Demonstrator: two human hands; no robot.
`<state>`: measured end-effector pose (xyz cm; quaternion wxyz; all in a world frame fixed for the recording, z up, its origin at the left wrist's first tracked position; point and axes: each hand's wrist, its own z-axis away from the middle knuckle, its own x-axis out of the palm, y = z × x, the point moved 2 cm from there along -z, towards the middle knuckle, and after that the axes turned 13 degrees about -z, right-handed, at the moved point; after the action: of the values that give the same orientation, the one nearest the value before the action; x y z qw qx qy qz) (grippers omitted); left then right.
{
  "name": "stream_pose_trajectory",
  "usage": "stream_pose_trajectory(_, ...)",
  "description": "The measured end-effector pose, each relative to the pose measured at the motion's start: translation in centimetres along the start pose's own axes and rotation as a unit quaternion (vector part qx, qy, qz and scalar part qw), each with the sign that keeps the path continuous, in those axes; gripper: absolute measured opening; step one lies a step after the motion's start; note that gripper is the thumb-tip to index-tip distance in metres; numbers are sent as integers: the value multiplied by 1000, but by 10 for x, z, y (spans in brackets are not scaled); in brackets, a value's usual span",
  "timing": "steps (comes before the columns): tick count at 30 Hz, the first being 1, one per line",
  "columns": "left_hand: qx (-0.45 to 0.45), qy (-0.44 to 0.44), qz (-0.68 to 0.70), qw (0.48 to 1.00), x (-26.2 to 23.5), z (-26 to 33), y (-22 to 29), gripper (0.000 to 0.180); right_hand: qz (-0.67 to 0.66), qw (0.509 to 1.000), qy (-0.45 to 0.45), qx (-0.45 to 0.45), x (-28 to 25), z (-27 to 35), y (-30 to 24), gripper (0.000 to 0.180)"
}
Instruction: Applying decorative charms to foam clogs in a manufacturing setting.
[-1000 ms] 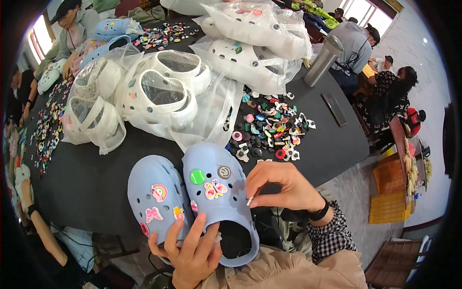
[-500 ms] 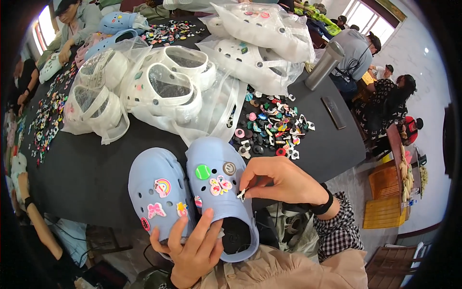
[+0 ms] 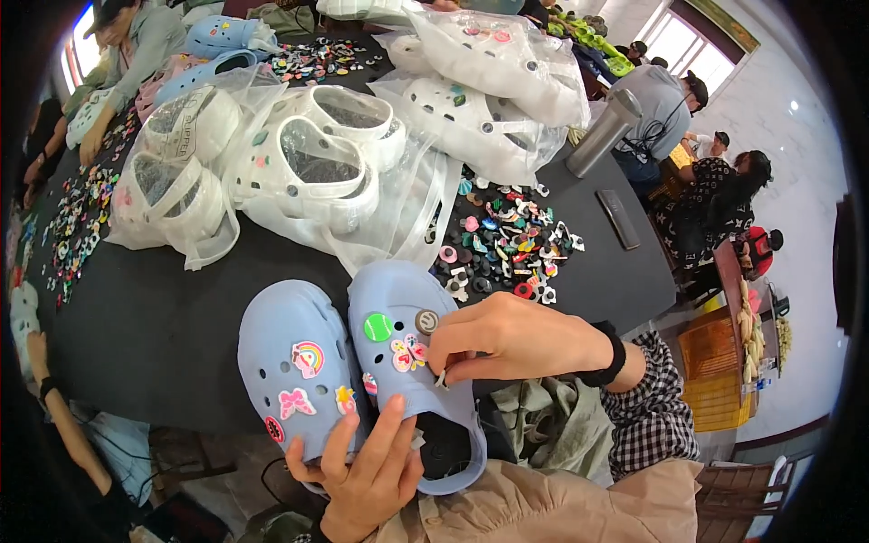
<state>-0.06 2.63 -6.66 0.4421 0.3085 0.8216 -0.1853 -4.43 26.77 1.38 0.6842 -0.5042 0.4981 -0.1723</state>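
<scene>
Two light blue clogs lie side by side at the table's near edge, the left clog and the right clog, toes away from me. My left hand grips them at the heel end, its fingers spread over their inner sides. Between thumb and fingers my right hand pinches a small shoe charm against the right clog's outer side; most of the charm is hidden. That clog bears a green tennis ball charm, a brown smiley charm and a butterfly charm. A rainbow charm decorates the left clog.
Beyond the clogs, bagged white clogs crowd the black table. Loose charms lie at the right, near a dark oblong object and a steel flask. Co-workers sit around, one person's hand at the far left.
My right hand has moved slightly left and onto the right clog, bringing the pinched charm against its side. My left hand keeps its hold. At the far left, a co-worker's arm has shifted.
</scene>
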Motion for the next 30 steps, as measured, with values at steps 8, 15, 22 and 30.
stream_pose_trajectory(8, 3, 46, 14, 999, -6, -16, -2, 28, 126, 986, 87, 63, -11, -5, 9, 92)
stream_pose_trajectory(15, 43, 53, -2, 998, -4, -15, -4, 29, 136, 989, -11, 54, -9, -36, 27, 134)
stream_pose_trajectory(22, 232, 70, -193, 951, -1, -15, -25, 31, -10, 993, -8, 114, -3, -43, 22, 128)
stream_pose_trajectory(30, -18, 15, -17, 1000, 10, 16, 0, 28, -81, 992, 32, 87, -5, -20, 40, 130)
